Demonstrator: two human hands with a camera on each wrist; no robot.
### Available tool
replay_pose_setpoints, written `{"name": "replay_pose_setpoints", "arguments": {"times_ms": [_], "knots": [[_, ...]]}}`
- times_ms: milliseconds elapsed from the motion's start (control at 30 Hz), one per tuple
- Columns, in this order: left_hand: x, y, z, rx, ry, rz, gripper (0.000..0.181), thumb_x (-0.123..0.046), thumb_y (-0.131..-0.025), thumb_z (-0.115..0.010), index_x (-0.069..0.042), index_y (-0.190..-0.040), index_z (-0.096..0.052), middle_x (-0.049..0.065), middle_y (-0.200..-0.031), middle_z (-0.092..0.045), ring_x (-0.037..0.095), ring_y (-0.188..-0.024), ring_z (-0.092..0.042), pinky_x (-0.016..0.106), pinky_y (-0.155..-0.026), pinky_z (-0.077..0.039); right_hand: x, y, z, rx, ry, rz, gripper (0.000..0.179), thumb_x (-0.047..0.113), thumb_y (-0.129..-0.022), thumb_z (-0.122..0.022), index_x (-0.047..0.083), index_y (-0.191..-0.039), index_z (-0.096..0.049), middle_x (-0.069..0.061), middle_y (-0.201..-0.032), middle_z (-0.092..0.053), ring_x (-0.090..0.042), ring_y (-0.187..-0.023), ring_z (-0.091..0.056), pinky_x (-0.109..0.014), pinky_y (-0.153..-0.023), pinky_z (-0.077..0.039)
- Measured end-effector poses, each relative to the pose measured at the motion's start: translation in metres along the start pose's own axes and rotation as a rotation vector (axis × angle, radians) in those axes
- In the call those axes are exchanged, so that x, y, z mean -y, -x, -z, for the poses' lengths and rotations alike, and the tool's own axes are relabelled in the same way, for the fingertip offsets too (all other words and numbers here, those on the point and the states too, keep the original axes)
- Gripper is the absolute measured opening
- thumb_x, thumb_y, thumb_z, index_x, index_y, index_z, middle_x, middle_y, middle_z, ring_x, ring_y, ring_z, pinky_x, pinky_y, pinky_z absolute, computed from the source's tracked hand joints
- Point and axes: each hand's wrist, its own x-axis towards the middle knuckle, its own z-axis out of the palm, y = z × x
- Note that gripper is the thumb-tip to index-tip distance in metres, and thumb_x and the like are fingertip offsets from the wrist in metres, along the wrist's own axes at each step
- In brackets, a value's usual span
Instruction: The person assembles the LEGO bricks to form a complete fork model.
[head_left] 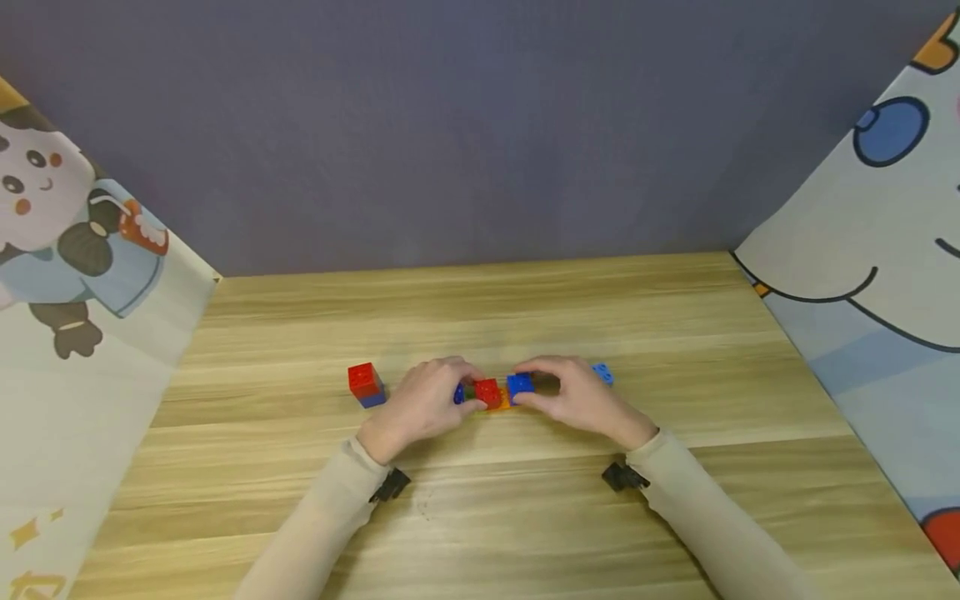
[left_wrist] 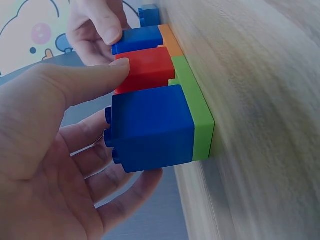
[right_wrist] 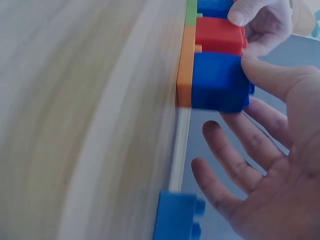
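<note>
A low row of toy building bricks lies on the table, built on a green plate (left_wrist: 200, 115) and an orange plate (right_wrist: 185, 72) set end to end. My left hand (head_left: 427, 400) pinches the red brick (head_left: 487, 392) in the middle, thumb on its near side. With thumb and fingertips, my right hand (head_left: 581, 396) grips the blue brick (right_wrist: 217, 82) seated over the orange plate. Another blue brick (left_wrist: 152, 130) stands on the green plate's left end, under my left palm. The left hand partly hides that end in the head view.
Left of my left hand stands a small stack, a red brick (head_left: 364, 378) over a blue one (head_left: 373, 401). A light blue brick (head_left: 603, 373) sits just beyond my right hand, partly covered by it. A grey panel (head_left: 480, 150) rises behind the wooden table (head_left: 480, 525).
</note>
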Motion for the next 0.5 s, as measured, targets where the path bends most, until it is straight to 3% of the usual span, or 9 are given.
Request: {"name": "replay_pose_setpoints", "arguments": {"times_ms": [300, 500], "knots": [[0.002, 0.0, -0.001, -0.007, 0.009, -0.002, 0.035, -0.031, -0.095, -0.083, -0.013, -0.124, -0.078, 0.002, -0.118, -0.078, 0.024, -0.106, -0.075, 0.045, -0.091, -0.061, -0.019, 0.017, 0.028, -0.074, 0.015, 0.002, 0.042, 0.021, -0.094, -0.084, 0.006, -0.131, -0.074, -0.01, -0.129, -0.077, -0.031, -0.117, -0.073, -0.053, -0.101, -0.059], [0.004, 0.0, -0.002, -0.02, 0.009, -0.002, 0.035, -0.03, -0.095, -0.083, -0.013, -0.125, -0.078, 0.002, -0.122, -0.077, 0.026, -0.11, -0.075, 0.047, -0.093, -0.061, -0.038, 0.028, 0.048, -0.053, 0.007, -0.047, 0.042, 0.02, -0.096, -0.081, 0.008, -0.136, -0.071, -0.009, -0.135, -0.073, -0.032, -0.123, -0.07, -0.056, -0.104, -0.057]]}}
